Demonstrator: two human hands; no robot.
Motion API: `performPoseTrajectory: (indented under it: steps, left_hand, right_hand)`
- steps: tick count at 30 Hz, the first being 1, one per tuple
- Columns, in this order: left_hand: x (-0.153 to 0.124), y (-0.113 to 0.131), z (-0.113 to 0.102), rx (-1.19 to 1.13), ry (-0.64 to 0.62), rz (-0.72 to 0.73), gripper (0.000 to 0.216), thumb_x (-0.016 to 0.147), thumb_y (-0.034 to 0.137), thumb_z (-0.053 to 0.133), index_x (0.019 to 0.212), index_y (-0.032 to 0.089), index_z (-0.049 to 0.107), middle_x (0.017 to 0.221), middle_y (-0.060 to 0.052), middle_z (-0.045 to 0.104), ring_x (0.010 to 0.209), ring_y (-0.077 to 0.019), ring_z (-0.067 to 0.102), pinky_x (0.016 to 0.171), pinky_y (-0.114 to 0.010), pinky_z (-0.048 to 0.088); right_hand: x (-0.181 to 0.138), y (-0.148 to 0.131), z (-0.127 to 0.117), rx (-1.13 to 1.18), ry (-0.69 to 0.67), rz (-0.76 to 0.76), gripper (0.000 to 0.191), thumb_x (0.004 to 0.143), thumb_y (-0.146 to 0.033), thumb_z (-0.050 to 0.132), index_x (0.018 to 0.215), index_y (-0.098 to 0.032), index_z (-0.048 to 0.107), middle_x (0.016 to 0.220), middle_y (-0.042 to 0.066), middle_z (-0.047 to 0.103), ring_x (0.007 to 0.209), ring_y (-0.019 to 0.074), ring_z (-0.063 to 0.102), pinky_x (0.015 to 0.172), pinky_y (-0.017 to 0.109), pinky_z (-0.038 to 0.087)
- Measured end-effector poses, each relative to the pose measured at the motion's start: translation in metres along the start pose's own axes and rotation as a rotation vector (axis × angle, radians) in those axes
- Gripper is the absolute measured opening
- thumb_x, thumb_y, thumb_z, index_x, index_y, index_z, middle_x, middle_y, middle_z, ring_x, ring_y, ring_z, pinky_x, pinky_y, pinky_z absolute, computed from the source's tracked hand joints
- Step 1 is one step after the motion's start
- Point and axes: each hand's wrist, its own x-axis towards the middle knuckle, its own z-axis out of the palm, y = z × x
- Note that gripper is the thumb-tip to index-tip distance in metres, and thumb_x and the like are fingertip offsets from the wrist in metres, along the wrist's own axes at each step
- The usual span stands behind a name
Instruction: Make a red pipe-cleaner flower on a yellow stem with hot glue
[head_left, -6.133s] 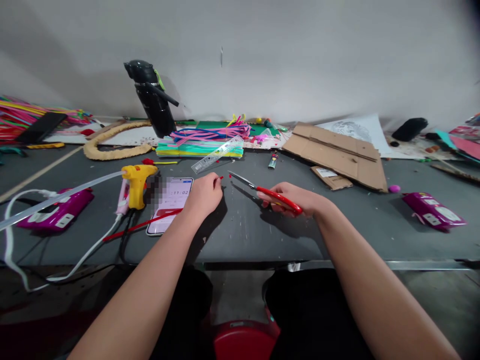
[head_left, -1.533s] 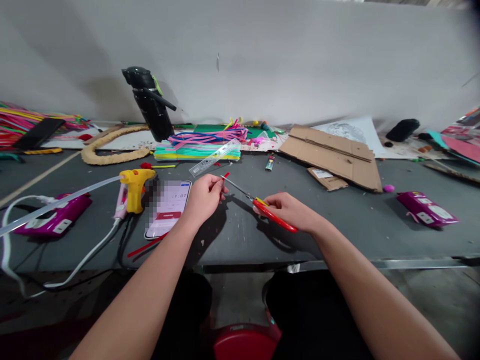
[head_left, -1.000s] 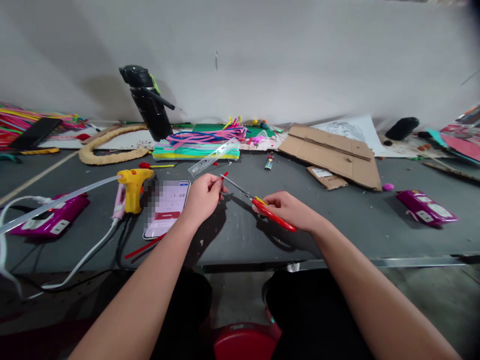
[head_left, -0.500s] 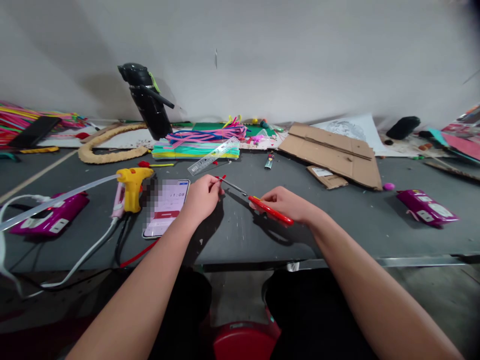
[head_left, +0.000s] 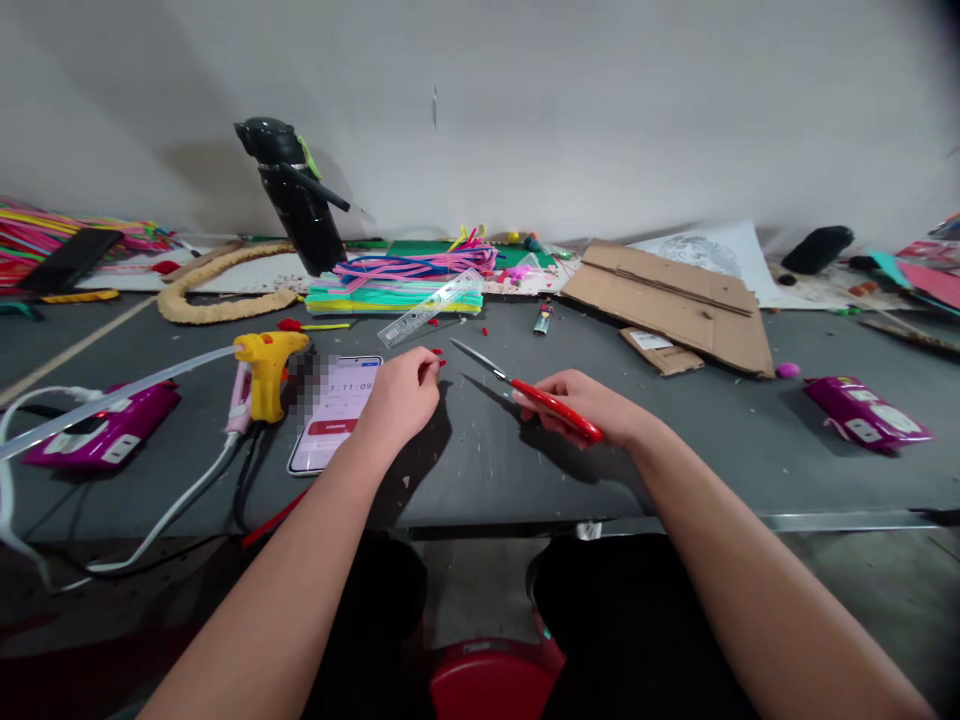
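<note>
My left hand [head_left: 409, 392] is closed in a pinch on a small red fuzzy piece [head_left: 439, 354], probably pipe cleaner; only its tips show past the fingers. In my right hand [head_left: 574, 400] is a pair of scissors [head_left: 551, 405] with red handles. Their blades look closed and point toward the left hand, a short gap from the red piece. Small red bits, one of them a red scrap [head_left: 484, 331], lie on the table beyond the blades. Beside my left wrist lies a phone [head_left: 330, 425] with a timer on its screen.
A yellow glue gun [head_left: 268, 372] with cables stands left of the phone. Behind are a clear ruler [head_left: 427, 310] on bundled pipe cleaners [head_left: 360, 300], a black bottle [head_left: 296, 205], a lighter [head_left: 543, 319] and cardboard [head_left: 675, 305]. A purple packet [head_left: 866, 412] lies right.
The scissors have drawn back to the right, away from the red piece, and their blades now stand clear of my left hand. A red scrap now shows on the table beyond them.
</note>
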Motion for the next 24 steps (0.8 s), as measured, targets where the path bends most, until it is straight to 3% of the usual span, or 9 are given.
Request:
performPoseTrajectory:
  steps: [5,11,18,24]
  left_hand:
    - [0.001,-0.004,-0.002,-0.148,0.054,0.026,0.026,0.087,0.015,0.055,0.102,0.019,0.077,0.102,-0.008,0.078,0.094,-0.0246,0.071,0.086,-0.035,0.051]
    - [0.002,0.0,-0.003,-0.254,0.178,-0.06,0.017,0.091,0.023,0.055,0.096,0.018,0.071,0.091,-0.006,0.077,0.067,-0.0183,0.066,0.072,-0.033,0.05]
    - [0.003,0.006,0.002,-0.441,0.09,-0.13,0.011,0.092,0.028,0.058,0.094,0.019,0.064,0.087,-0.006,0.076,0.06,-0.0151,0.062,0.06,-0.028,0.048]
    - [0.002,0.006,0.003,-0.48,0.063,-0.113,0.013,0.091,0.032,0.061,0.092,0.019,0.062,0.088,-0.007,0.077,0.062,-0.0156,0.065,0.06,-0.028,0.049]
  right_hand:
    - [-0.012,-0.001,0.0,-0.059,0.012,-0.042,0.062,0.074,-0.074,0.072,0.084,-0.013,0.066,0.062,-0.002,0.052,0.046,0.0075,0.041,0.044,0.024,0.026]
    - [-0.016,0.0,0.001,-0.13,0.023,-0.083,0.056,0.078,-0.071,0.069,0.077,-0.016,0.06,0.066,-0.001,0.054,0.053,0.0088,0.04,0.049,0.025,0.026]
    - [-0.011,0.004,0.004,-0.216,-0.004,-0.149,0.052,0.082,-0.066,0.067,0.07,-0.018,0.055,0.064,-0.004,0.043,0.059,0.0101,0.034,0.053,0.026,0.027]
    - [-0.011,0.006,0.005,-0.223,0.021,-0.149,0.054,0.082,-0.069,0.065,0.069,-0.018,0.053,0.064,-0.004,0.04,0.058,0.01,0.03,0.052,0.026,0.025]
